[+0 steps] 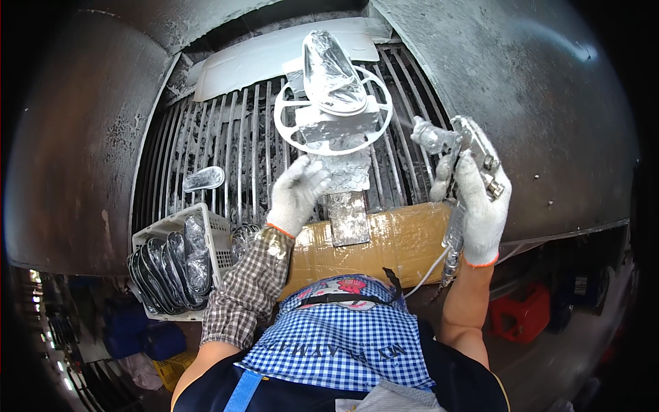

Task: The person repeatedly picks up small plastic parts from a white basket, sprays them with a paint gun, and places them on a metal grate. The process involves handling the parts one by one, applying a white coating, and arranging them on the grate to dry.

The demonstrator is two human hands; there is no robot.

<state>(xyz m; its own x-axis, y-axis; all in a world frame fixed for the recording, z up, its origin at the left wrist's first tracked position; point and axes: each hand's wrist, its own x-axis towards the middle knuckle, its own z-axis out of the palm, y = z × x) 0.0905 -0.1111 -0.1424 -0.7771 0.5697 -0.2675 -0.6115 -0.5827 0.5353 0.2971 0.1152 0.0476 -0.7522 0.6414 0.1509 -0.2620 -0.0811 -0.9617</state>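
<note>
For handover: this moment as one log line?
Right gloved hand: holds grey metal spray gun; left gloved hand: open, near white spoked wheel

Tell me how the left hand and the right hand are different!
The right hand grips a metal spray gun, while the left hand seems to hold nothing and is just below the white wheel. A checked sleeve covers the arm behind the left hand; the forearm behind the right hand is bare. Both hands wear white gloves with orange cuffs.
</note>
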